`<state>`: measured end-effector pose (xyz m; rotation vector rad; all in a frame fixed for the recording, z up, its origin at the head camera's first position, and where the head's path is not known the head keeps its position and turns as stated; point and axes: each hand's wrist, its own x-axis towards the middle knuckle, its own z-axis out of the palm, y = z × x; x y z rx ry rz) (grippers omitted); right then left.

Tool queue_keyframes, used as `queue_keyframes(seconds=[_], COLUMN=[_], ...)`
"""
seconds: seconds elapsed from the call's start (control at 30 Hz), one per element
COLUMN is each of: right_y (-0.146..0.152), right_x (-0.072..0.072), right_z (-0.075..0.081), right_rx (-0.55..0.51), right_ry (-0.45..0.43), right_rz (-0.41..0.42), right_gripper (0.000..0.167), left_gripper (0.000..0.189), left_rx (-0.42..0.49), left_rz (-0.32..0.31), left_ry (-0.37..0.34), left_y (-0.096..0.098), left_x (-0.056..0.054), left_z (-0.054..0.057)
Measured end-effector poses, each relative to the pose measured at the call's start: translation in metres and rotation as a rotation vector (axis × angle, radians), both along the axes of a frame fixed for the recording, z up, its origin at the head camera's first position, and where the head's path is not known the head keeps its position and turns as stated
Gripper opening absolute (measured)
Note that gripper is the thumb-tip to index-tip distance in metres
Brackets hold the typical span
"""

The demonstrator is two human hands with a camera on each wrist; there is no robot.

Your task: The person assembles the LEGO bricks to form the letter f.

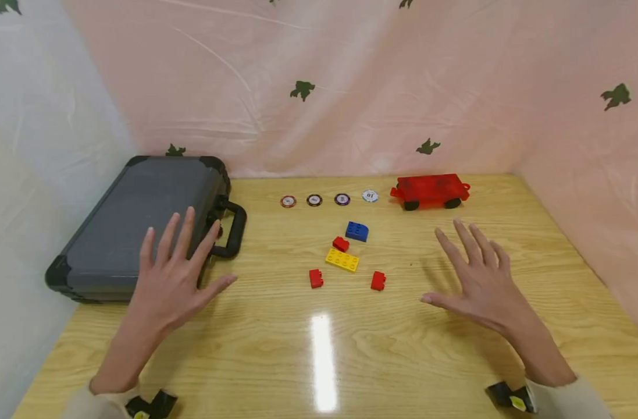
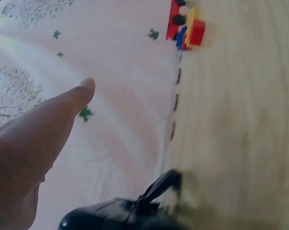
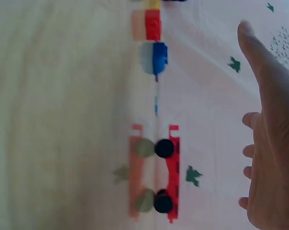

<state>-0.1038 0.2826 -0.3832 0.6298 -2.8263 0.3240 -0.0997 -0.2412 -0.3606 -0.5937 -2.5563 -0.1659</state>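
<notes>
My left hand (image 1: 174,285) hovers with fingers spread in front of a grey hard case (image 1: 141,215) whose black handle (image 1: 237,233) faces right. My right hand (image 1: 483,291) is held over the right part of the table, fingers apart, holding nothing. Between the hands lie a yellow brick (image 1: 342,260), a blue brick (image 1: 357,231) and three small red bricks, one red brick (image 1: 341,244) beside the yellow one, another red brick (image 1: 316,278) nearer on the left, a third red brick (image 1: 378,281) on the right. Beyond my right hand stands a red toy wagon (image 1: 431,191) on black wheels.
Several poker chips (image 1: 314,200) lie in a row at the back of the wooden table (image 1: 256,349). Pink cloth (image 1: 350,128) with green leaf shapes hangs behind and at the sides. The case takes up the left back corner.
</notes>
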Motion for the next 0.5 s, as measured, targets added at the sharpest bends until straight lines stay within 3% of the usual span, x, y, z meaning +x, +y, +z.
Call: queue_keyframes(seconds=[0.17, 0.3, 0.4, 0.5], right_y=[-0.02, -0.037, -0.047, -0.053], right_x=[-0.005, -0.01, -0.013, -0.015], right_z=[-0.011, -0.021, -0.028, -0.034], right_rx=[-0.078, -0.169, -0.244, -0.311], right_ry=[-0.114, -0.179, -0.224, -0.274], right_rz=[0.141, 0.2, 0.212, 0.205], right_gripper=[0.102, 0.08, 0.069, 0.061], left_gripper=[0.09, 0.08, 0.076, 0.074], left_rx=[0.093, 0.175, 0.234, 0.294], left_rz=[-0.105, -0.191, -0.217, -0.225], left_ry=[-0.08, -0.236, -0.387, -0.485], left_y=[0.033, 0.065, 0.089, 0.109], left_x=[-0.008, -0.016, -0.02, -0.023], left_z=[-0.014, -0.026, -0.034, -0.041])
